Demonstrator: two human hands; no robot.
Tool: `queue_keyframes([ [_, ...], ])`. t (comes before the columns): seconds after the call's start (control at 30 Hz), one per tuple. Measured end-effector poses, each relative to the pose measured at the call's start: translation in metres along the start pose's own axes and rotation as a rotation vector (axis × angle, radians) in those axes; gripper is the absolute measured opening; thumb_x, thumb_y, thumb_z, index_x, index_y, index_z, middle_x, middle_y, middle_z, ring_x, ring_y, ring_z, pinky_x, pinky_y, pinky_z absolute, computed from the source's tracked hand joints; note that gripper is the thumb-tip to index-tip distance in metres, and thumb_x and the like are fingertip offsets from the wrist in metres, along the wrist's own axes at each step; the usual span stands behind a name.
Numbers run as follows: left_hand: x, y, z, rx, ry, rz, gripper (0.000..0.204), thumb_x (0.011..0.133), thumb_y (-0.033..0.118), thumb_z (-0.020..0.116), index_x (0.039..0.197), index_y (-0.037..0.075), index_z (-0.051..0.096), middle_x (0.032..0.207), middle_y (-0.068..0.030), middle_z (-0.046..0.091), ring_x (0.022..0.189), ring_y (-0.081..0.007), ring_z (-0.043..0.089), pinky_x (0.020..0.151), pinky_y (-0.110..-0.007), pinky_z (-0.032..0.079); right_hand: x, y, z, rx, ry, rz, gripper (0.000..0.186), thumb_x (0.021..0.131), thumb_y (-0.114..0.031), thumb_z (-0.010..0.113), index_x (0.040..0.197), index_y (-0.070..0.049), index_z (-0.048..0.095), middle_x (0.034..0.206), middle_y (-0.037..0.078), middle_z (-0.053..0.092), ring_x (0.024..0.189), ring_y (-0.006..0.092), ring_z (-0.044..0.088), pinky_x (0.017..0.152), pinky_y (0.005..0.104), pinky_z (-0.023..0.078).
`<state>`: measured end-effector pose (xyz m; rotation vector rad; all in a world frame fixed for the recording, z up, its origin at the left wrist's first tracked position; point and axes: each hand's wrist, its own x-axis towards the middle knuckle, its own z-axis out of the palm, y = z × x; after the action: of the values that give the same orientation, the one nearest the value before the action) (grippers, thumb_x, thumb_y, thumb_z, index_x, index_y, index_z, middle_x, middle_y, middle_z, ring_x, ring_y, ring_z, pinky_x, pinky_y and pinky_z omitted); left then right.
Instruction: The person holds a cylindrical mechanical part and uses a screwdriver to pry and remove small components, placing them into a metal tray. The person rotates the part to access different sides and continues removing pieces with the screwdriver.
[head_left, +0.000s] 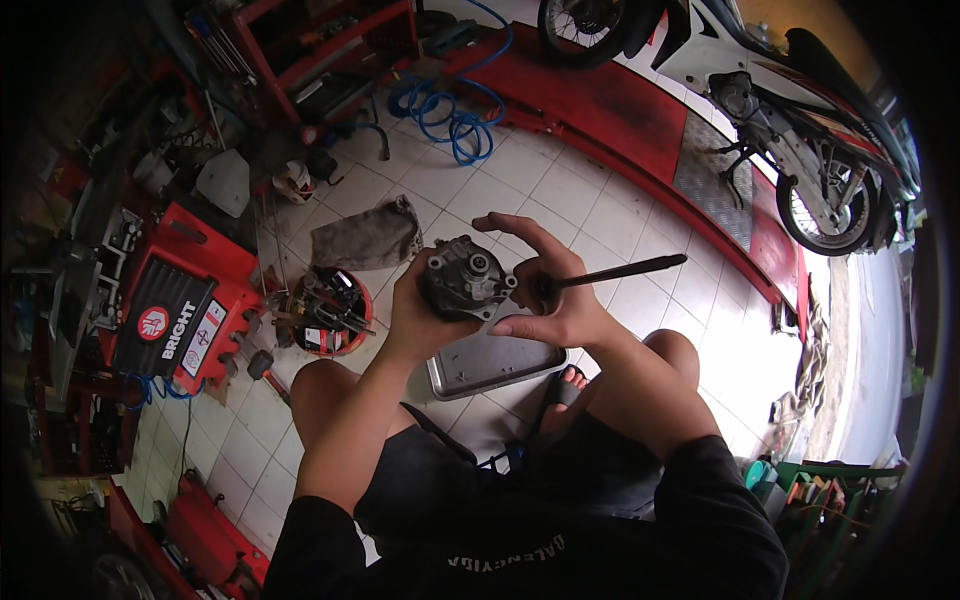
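Observation:
My left hand (405,318) is wrapped round the left side and underside of a grey, round metal engine part (465,277), held up above the tray. A round boss and bolt lugs show on its upper face. Close by on its right is my right hand (572,318), its index finger stretched past the far side and its thumb near the lower edge. A long dark rod-like tool (625,270) sits in the crook of that hand, its shaft pointing right. Its exact kind is unclear. Below the hands, a shallow metal tray (480,378) lies on the floor with small pieces inside.
Left of the tray stands a red tub (335,347) of tools, beside a grey rag (366,235) and a hammer (264,368). A red-and-black machine (175,310) is farther left. Blue hose (465,130) coils ahead. A motorcycle (790,130) stands on a red lift platform (590,110).

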<state>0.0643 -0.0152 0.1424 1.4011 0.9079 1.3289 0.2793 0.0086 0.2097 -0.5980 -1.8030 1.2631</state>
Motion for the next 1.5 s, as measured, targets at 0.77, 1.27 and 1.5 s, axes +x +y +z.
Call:
queue_keyframes([
  [0.77,0.012,0.0,0.002,-0.012,0.05,0.009,0.063,0.061,0.003,0.087,0.116,0.004,0.057,0.108,-0.006,0.068,0.099,-0.0143,0.067,0.087,-0.031,0.054,0.031,-0.02,-0.024,-0.204,-0.17,-0.023,0.083,0.064,-0.032,0.091,0.135,0.0,0.061,0.134,0.013,0.055,0.068,0.0105,0.053,0.056,0.0223,0.039],
  [1.27,0.0,0.004,-0.004,0.081,-0.02,-0.02,0.064,0.056,0.006,0.088,0.112,0.003,0.057,0.099,-0.0047,0.066,0.092,-0.0105,0.062,0.082,-0.028,0.052,0.035,-0.004,-0.024,-0.259,-0.328,-0.264,0.07,0.067,-0.015,0.091,0.13,0.001,0.065,0.132,0.02,0.06,0.117,0.0381,0.063,0.1,0.0443,0.05],
  [1.5,-0.005,0.007,-0.007,0.165,0.049,0.016,0.06,0.06,0.011,0.091,0.109,0.002,0.059,0.097,-0.0066,0.069,0.09,-0.0114,0.065,0.08,-0.029,0.053,0.033,-0.003,-0.011,-0.324,-0.19,-0.171,0.065,0.066,-0.021,0.094,0.12,0.003,0.068,0.121,0.016,0.065,0.111,0.0338,0.065,0.094,0.0421,0.054],
])
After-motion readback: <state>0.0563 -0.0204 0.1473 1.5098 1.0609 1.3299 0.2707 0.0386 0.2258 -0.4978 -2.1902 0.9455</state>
